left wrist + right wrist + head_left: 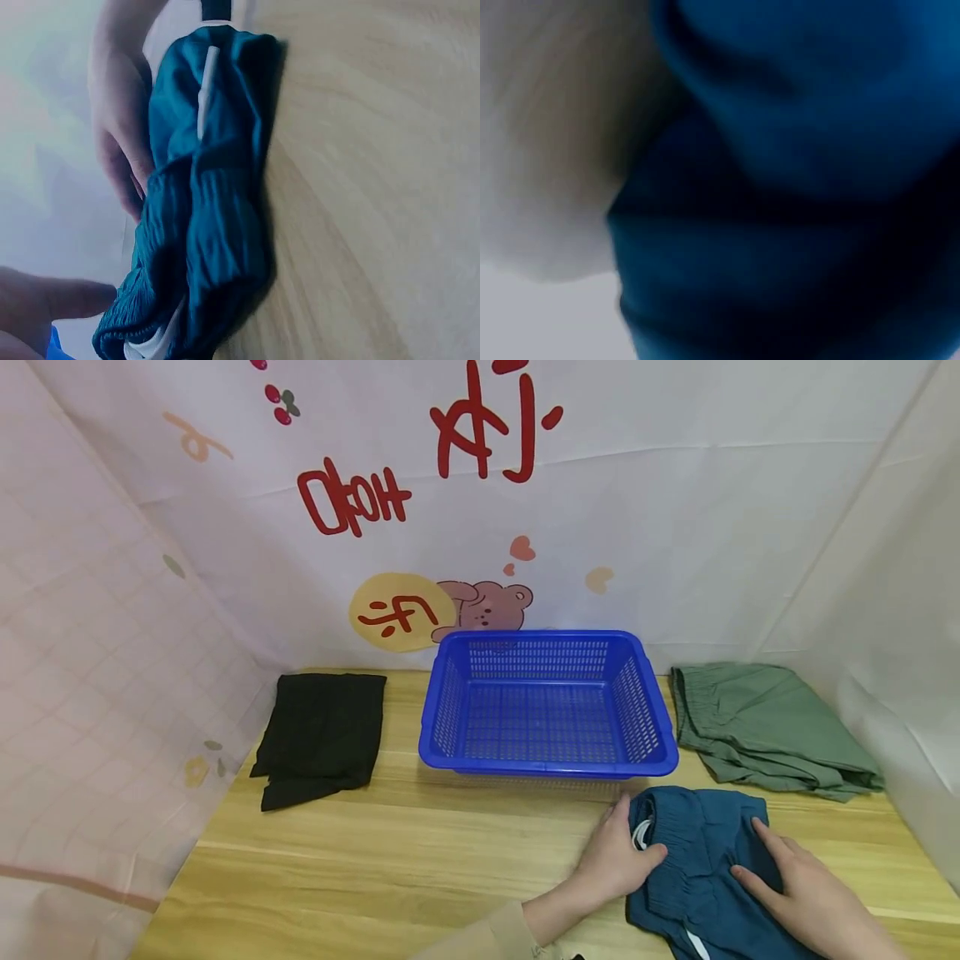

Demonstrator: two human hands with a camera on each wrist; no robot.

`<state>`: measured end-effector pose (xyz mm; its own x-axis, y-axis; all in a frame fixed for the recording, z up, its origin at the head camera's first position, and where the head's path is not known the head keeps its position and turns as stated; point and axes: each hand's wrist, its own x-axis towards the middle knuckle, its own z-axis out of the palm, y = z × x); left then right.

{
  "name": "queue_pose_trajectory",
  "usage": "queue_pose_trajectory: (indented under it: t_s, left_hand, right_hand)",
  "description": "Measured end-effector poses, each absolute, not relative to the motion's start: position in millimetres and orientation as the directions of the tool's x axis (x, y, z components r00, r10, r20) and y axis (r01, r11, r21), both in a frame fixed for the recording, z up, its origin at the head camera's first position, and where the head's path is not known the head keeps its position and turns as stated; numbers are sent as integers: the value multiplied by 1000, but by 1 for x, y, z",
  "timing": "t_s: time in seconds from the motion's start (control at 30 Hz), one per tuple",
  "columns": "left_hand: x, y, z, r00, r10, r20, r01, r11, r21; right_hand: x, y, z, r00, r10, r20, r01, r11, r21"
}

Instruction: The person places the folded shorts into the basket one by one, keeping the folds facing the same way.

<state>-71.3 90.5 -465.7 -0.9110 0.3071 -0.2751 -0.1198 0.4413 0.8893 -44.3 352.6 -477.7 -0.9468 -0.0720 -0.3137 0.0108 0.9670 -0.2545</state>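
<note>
"Watching from afar, I take the blue basket (551,770) as my landmark. What should I check first?"

"The teal garment (705,872). Where is it?"

"In front of the basket, off its right front corner, on the wooden table (375,877). I see a white drawstring (207,90) hanging at its gathered waistband (678,835)."

"And the grip?"

"My left hand (615,860) has its thumb on the waistband and a finger along the edge; I cannot tell whether it pinches the cloth (the left wrist view cuts those fingers off). The right hand (806,889) looks loose, thumb and forefinger spread and fairly straight on the garment, clenching nothing."

"What else surrounds the basket?"

"A black cloth (322,735) lies left of it, a green garment (780,727) right of it, and a white printed sheet (675,493) hangs behind it"
</note>
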Motion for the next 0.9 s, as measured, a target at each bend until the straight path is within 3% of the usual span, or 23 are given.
queue_pose_trajectory:
  t_s: [0.23, 0.37, 0.73, 0.9]
  left_hand:
    - [-71, 86, -466, -926, 191, -326, -300, 155, 941]
    - [-71, 80, -464, -909, 186, -374, -363, 89, 927]
    - [-75, 54, -467, -919, 272, -285, -196, 311, 930]
    - [-80, 30, -471, -905, 314, -285, -187, 308, 933]
  right_hand:
    - [-46, 338, -477, -949, -88, -301, -4, 963, -269]
    - [-46, 331, -479, -955, -100, -279, -17, 958, -286]
    - [-50, 302, -475, -958, -149, -246, -55, 935, -351]
    - [-49, 286, -471, -956, -183, -228, -76, 908, -411]
